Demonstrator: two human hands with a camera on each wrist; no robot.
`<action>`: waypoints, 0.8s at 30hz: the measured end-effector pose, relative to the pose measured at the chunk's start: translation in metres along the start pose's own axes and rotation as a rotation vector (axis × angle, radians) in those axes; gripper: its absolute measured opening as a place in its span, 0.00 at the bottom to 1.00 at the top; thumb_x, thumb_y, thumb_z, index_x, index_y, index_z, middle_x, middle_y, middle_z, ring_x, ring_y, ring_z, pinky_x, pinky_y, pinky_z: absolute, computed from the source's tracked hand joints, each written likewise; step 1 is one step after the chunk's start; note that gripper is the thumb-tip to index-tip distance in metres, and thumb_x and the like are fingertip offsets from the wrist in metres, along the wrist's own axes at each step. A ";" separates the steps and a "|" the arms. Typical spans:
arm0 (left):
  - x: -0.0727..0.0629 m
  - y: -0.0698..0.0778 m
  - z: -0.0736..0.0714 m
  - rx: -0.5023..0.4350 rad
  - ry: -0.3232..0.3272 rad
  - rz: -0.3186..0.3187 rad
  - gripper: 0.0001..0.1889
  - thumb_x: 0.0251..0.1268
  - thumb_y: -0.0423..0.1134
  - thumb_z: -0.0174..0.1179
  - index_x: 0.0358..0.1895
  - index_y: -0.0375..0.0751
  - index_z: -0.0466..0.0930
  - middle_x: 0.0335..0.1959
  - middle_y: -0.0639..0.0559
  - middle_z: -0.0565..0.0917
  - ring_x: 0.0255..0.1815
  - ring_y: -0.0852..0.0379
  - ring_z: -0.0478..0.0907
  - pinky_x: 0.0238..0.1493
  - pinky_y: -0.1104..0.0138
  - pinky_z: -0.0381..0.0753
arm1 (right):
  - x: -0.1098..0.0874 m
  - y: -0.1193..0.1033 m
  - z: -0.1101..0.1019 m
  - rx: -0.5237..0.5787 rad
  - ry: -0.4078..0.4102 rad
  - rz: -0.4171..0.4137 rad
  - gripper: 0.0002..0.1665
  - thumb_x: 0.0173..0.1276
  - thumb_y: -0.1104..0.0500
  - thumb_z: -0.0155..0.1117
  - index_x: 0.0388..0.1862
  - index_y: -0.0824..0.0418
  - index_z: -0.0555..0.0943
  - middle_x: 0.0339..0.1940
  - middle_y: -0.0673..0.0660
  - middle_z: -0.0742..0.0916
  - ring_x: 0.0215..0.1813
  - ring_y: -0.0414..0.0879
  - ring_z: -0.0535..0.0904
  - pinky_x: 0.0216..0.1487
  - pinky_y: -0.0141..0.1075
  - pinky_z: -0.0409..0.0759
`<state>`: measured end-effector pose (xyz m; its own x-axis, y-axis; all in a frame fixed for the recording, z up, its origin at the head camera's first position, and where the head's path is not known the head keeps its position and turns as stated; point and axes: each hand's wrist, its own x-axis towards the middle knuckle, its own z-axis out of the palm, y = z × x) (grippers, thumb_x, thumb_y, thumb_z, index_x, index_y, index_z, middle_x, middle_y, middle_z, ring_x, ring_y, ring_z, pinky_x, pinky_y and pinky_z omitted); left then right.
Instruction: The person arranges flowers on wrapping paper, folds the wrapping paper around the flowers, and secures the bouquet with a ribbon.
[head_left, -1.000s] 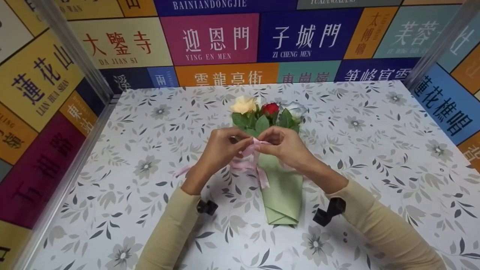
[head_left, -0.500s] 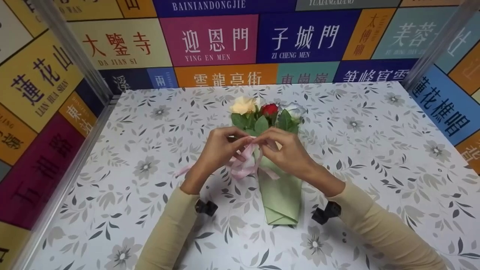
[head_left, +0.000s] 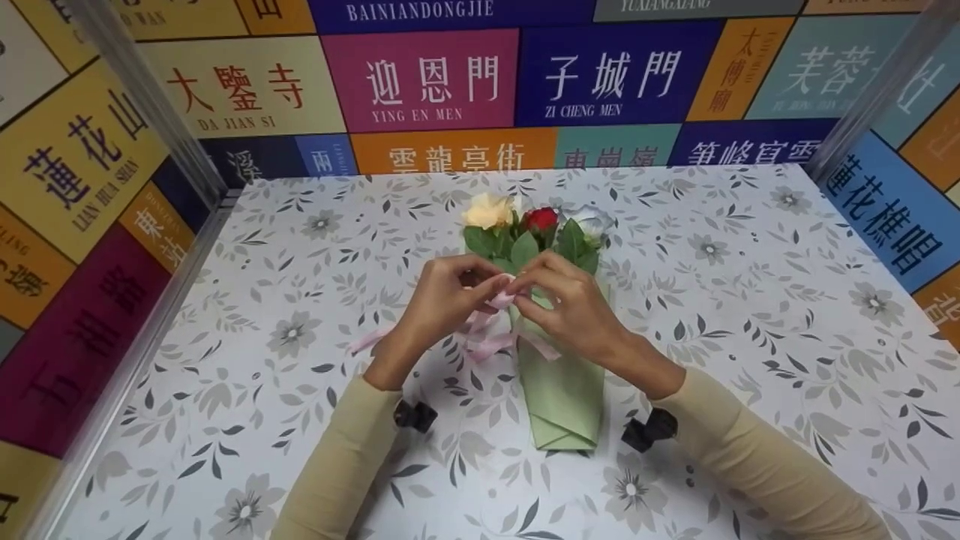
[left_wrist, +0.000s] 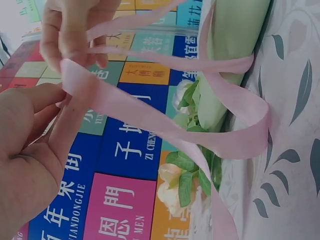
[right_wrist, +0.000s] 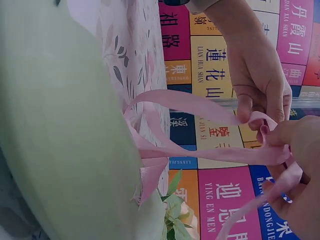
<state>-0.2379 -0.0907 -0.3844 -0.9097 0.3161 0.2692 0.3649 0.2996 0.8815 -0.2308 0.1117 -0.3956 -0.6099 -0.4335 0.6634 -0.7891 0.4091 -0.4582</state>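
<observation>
Pink ribbon [left_wrist: 140, 112] runs from around the bouquet's light green wrapper [head_left: 566, 405] up to both hands. My left hand [head_left: 444, 298] pinches it between thumb and fingers, well seen in the left wrist view. Close against it, my right hand [head_left: 574, 304] pinches the ribbon too; in the right wrist view a small loop [right_wrist: 262, 120] shows between the fingertips. The bouquet lies on the table, with a cream rose [head_left: 487, 210], a red rose [head_left: 540, 219] and a pale bluish-white flower [head_left: 591, 221] above green leaves [head_left: 525, 247]. Fingers partly hide where the ribbon strands cross.
A white table [head_left: 300, 420] printed with grey leaves and flowers spreads under everything. Panels with coloured lettered blocks [head_left: 420, 79] stand behind and at both sides. One ribbon tail [head_left: 367, 341] lies left, near the left wrist. Each wrist carries a small black camera [head_left: 649, 430].
The fingers have shifted the ribbon between them. The right fingertips released and regripped nearer the left ones, and the hanging ribbon end swung right across the wrapper. The bouquet has stayed put.
</observation>
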 end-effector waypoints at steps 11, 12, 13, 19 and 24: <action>-0.001 0.000 0.000 0.146 0.142 0.110 0.09 0.68 0.40 0.65 0.44 0.39 0.88 0.44 0.44 0.84 0.35 0.53 0.85 0.30 0.67 0.85 | 0.005 -0.016 -0.020 0.578 -0.020 0.345 0.05 0.73 0.70 0.55 0.46 0.66 0.73 0.48 0.55 0.86 0.59 0.45 0.82 0.64 0.39 0.77; -0.001 0.000 0.000 0.162 0.160 0.127 0.09 0.67 0.40 0.66 0.43 0.39 0.89 0.46 0.44 0.82 0.36 0.53 0.85 0.32 0.67 0.85 | 0.006 -0.017 -0.022 0.628 0.003 0.358 0.07 0.72 0.71 0.54 0.47 0.67 0.72 0.46 0.54 0.86 0.55 0.44 0.83 0.60 0.36 0.79; -0.001 -0.001 0.001 0.176 0.178 0.144 0.09 0.66 0.40 0.67 0.42 0.39 0.89 0.47 0.43 0.80 0.37 0.52 0.84 0.35 0.67 0.85 | 0.007 -0.016 -0.025 0.665 0.027 0.371 0.08 0.72 0.71 0.54 0.48 0.66 0.73 0.44 0.53 0.86 0.52 0.43 0.84 0.56 0.34 0.80; -0.001 -0.003 0.002 0.183 0.243 0.214 0.09 0.64 0.41 0.68 0.41 0.40 0.91 0.43 0.42 0.77 0.39 0.45 0.79 0.40 0.68 0.76 | 0.009 -0.017 -0.041 0.688 0.105 0.355 0.08 0.72 0.69 0.57 0.43 0.61 0.82 0.40 0.48 0.86 0.44 0.39 0.81 0.46 0.29 0.81; -0.001 -0.004 0.003 0.165 0.242 0.218 0.08 0.64 0.41 0.68 0.41 0.42 0.92 0.33 0.47 0.82 0.34 0.52 0.78 0.33 0.70 0.73 | 0.010 -0.020 -0.059 0.758 0.102 0.298 0.12 0.75 0.64 0.56 0.35 0.56 0.86 0.35 0.47 0.81 0.39 0.40 0.74 0.38 0.29 0.76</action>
<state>-0.2377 -0.0895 -0.3890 -0.8205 0.1720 0.5452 0.5644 0.3958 0.7245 -0.2163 0.1463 -0.3451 -0.8210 -0.3018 0.4847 -0.4526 -0.1738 -0.8746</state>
